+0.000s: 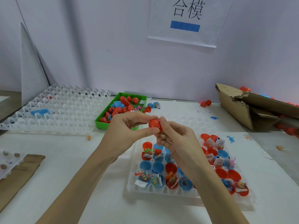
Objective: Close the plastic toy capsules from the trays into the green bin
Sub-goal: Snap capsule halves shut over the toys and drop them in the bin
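1. In hand: both hands hold one red capsule (155,125) in the air above the desk (68,167), between the near tray (163,190) and the green bin (103,118). The left hand (129,126) pinches it between thumb and fingertips; the right hand (174,135) curls its fingers round the other side. The capsule looks nearly or fully pressed together; the seam is hidden by the fingers, so I cannot tell.

2. Done: the bin already carries a heap of red capsules and a blue one or two, filling its near and middle part. Some of them look only half shut, though that is hard to judge from here.

3. Done, likely: the big tray (53,109) at the far left is almost bare, with one blue piece lying on it.

4. Left: the near tray holds many open red and blue halves with toys and paper slips in them, each waiting to be shut.

5. Stray capsules lie beside the bin and near the torn carton (252,104).

6. Judgement: roughly midway, with this capsule next for the bin.
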Action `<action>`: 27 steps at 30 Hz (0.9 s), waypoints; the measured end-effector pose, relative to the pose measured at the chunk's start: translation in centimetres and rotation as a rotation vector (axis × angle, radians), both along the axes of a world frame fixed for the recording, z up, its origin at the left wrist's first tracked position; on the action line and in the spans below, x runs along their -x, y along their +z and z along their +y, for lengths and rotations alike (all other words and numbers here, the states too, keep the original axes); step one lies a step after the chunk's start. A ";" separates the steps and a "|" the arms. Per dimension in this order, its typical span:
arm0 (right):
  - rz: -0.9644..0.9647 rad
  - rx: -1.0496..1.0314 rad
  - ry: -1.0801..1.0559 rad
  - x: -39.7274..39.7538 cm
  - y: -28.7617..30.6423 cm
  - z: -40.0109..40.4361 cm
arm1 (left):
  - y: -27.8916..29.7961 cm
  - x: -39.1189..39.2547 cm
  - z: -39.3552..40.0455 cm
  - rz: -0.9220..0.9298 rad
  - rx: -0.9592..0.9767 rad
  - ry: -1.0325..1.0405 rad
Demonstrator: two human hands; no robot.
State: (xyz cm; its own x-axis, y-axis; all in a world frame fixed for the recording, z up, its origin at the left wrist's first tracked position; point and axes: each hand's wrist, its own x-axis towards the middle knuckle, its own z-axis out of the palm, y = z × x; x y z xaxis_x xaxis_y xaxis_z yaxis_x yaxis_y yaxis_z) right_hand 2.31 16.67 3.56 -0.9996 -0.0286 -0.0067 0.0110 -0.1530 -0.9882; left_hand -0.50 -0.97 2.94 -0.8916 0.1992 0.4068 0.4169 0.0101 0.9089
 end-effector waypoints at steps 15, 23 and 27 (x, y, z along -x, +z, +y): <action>-0.239 0.546 0.330 0.3 -0.5 0.3 | -0.3 -1.1 1.9 0.308 0.266 0.095; -0.285 0.709 0.487 -0.1 -0.5 -0.5 | -0.7 -1.1 1.8 0.469 0.356 0.243; -0.297 0.784 0.525 0.0 -0.4 -0.2 | -0.7 -1.0 1.7 0.531 0.376 0.267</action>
